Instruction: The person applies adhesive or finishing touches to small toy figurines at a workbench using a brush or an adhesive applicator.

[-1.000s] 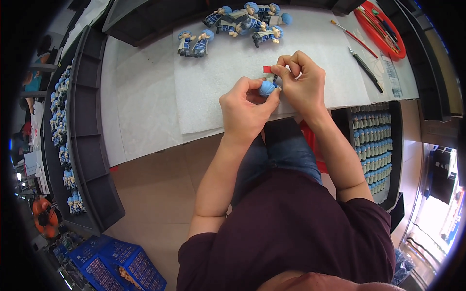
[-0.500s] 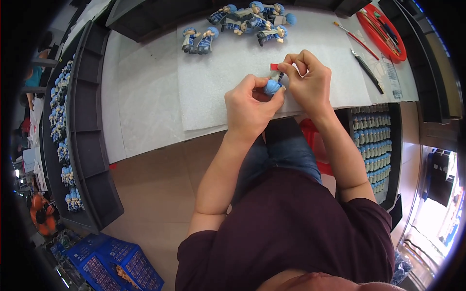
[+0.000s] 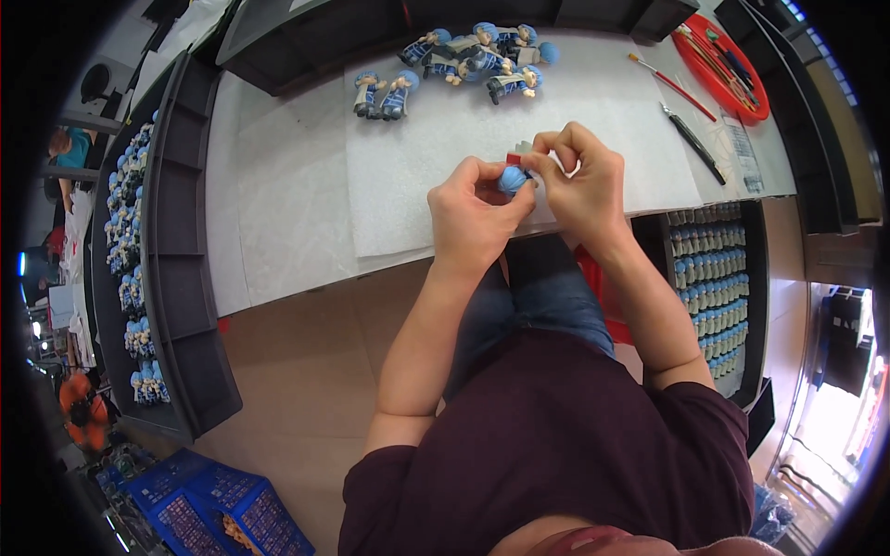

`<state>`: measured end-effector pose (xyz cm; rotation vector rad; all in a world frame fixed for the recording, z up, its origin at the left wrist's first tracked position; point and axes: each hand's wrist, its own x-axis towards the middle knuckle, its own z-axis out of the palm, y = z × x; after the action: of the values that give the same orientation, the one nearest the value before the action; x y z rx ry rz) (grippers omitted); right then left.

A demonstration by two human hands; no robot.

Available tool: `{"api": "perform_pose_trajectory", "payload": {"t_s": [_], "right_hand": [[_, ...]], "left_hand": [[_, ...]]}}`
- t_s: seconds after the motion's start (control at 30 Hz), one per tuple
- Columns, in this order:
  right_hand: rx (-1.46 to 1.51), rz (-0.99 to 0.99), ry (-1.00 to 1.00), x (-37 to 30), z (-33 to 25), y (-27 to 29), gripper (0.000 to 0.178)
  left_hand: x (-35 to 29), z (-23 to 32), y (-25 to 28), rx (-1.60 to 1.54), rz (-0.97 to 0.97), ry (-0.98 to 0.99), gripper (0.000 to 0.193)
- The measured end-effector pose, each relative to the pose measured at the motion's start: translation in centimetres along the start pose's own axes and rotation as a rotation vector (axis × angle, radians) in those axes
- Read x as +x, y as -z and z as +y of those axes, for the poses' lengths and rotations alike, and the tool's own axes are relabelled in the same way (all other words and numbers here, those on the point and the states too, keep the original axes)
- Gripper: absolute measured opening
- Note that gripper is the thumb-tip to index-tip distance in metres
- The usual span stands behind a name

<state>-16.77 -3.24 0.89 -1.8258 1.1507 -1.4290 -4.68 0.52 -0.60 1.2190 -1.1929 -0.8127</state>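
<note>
My left hand (image 3: 466, 211) is closed around a small figurine (image 3: 512, 180), its round blue-haired head showing between thumb and fingers. Most of the figurine's body is hidden by my fingers. Thumb and fingertips of my right hand (image 3: 591, 181) pinch a small flat red piece (image 3: 513, 157) against the figurine, just above the head. What the red piece is made of cannot be made out. Both hands are held over the near part of a white foam sheet (image 3: 399, 208) on the table.
Several finished-looking figurines (image 3: 482, 57) lie at the sheet's far edge. To the right are a red-handled brush (image 3: 686, 95), a black craft knife (image 3: 695, 145) and a red dish (image 3: 681, 42) of brushes. Dark trays (image 3: 176, 218) flank me; the right-hand tray holds rows of figurines (image 3: 709, 292).
The red piece has shifted down closer to the figurine's head and tilted. My right hand has lowered slightly with it; my left hand keeps its hold.
</note>
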Motion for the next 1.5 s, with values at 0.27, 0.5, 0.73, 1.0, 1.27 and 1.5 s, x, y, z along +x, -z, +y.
{"api": "perform_pose_trajectory", "payload": {"t_s": [0.27, 0.5, 0.73, 1.0, 1.27, 1.5], "right_hand": [[0.136, 0.088, -0.199, 2.5, 1.9, 1.7, 0.034], [1.141, -0.114, -0.896, 2.7, 2.6, 6.3, 0.019], [1.568, -0.179, -1.001, 2.1, 3.6, 7.5, 0.011], [0.834, 0.026, -0.630, 0.7, 2.6, 5.9, 0.027], [0.756, -0.018, -0.520, -0.1, 2.3, 4.1, 0.028], [-0.015, 0.206, 0.440, -0.2, 2.7, 3.1, 0.023]], "left_hand": [[-0.1, -0.1, 0.2, -0.106, 0.015, 0.067, 0.023], [0.1, -0.4, -0.1, -0.184, 0.008, 0.002, 0.022], [0.0, -0.7, 0.2, -0.185, -0.056, 0.003, 0.028], [0.4, -0.7, -0.2, 0.013, -0.050, -0.074, 0.029], [0.4, -0.9, 0.3, 0.009, -0.049, -0.125, 0.030], [-0.1, -0.9, 0.2, -0.026, -0.066, -0.064, 0.034]]}}
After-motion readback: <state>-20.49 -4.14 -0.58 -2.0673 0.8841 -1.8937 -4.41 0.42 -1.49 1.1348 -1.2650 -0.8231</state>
